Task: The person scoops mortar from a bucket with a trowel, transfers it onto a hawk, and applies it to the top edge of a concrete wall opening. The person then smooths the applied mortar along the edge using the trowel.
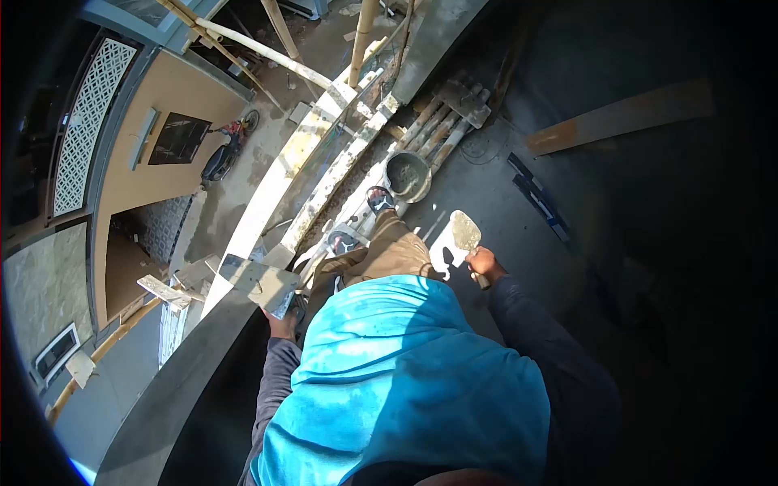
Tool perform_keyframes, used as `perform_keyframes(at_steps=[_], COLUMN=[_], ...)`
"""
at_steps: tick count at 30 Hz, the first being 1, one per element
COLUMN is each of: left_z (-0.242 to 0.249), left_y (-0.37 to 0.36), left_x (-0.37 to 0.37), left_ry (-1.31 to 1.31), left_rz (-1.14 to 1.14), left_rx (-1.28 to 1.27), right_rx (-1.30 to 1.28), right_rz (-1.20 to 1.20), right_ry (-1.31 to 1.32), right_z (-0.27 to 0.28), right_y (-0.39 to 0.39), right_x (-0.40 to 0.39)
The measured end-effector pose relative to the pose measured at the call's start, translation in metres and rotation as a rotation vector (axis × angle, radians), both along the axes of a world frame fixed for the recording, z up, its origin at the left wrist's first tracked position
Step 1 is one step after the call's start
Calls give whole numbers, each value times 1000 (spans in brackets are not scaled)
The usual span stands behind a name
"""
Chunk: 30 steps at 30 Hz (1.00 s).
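My right hand is closed around the handle of a trowel, whose pale, mortar-smeared blade points away from me. On the other side, my left hand grips a flat rectangular plastering board from below, its fingers mostly hidden. Grey smears and small lumps mark the board's face. Ahead of my feet stands a dark bucket with grey material inside and a mortar-crusted rim. It is apart from both hands.
Bamboo poles lie beyond the bucket. On the right are a blue-and-black spirit level and a long plank. A curved wall edge runs along the left, with a lower yard and a motorcycle beyond. Bamboo scaffolding rises ahead.
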State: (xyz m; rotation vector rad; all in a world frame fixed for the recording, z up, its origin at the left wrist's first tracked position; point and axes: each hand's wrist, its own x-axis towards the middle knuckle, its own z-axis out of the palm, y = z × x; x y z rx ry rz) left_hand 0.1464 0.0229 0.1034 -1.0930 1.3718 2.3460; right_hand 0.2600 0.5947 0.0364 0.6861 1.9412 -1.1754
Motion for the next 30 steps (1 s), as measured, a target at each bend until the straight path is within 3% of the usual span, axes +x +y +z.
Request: perform_keyframes(at_steps=[2, 4, 5, 6, 8, 11, 12, 14, 16, 18, 19, 21, 22, 23, 24, 25, 27, 28, 30], left_z=[-17, -39, -53, -67, -94, -115, -128, -168, -154, -148, -150, -166, -174, -194, -207, -215, -227, -233, -230], left_y=[5, 11, 16, 19, 24, 29, 23, 6, 19, 20, 19, 19, 11, -10, -20, -27, -27, -22, 0], left_x=[5, 15, 16, 19, 25, 34, 46, 69, 60, 59, 61, 59, 73, 88, 96, 101, 103, 97, 83], left_ry=[-11, -33, -25, -34, -59, -536, -545, -483, -561, -503, -406, -364, -336, -313, -322, -257, -174, -168, -543], left_rz=[-34, -68, -82, -89, -69, 165, 174, 87, 39, -62, -8, -28, -33, -242, -239, -191, -51, -54, 274], left_rx=[68, 126, 155, 176, 175, 146, 132, 36, -43, 244, 452, 412, 366, 175, 173, 407, 817, 818, 297], right_rx=[68, 134, 264, 322, 290, 167, 187, 293, 328, 364, 365, 275, 273, 254, 235, 231, 294, 366, 405], right_rz=[-316, -11, 188, 194, 77, 25, 24, 105, 421, -22, -25, -171, -166, -81, 0, -99, -58, -23, 105], right_ry=[-332, -364, -129, -79, -144, -304, -323, -211, -167, -424, -434, -453, -466, -429, -385, -406, -428, -431, -507], right_z=[32, 21, -26, -66, -91, -130, -133, -159, -208, -215, -201, -186, -206, -227, -244, -231, -243, -254, -270], right_y=[-28, -29, -20, -17, -23, -28, -31, -38, -35, -51, -57, -62, -59, -57, -55, -60, -66, -65, -63], right_x=[-51, -78, -62, -54, -79, -109, -122, -136, -131, -156, -168, -197, -192, -192, -190, -199, -199, -205, -213])
